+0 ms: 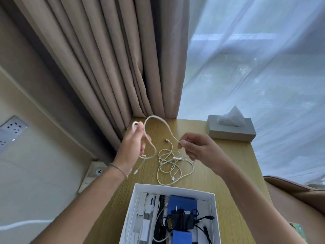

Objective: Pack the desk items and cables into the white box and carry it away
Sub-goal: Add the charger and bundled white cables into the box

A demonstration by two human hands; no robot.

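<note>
Both hands pinch one white cable [159, 123]: left hand [134, 144] holds loops, right hand [195, 148] grips its span. Loose tangle at six o'clock; white box [213, 208] lies below.

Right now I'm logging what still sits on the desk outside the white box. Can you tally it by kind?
White cables: 2, one held in the left hand and right hand, one tangled on the desk
Tissue boxes: 1
Total: 3

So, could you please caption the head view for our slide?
Both hands coil a white cable above the packed white box.
</note>
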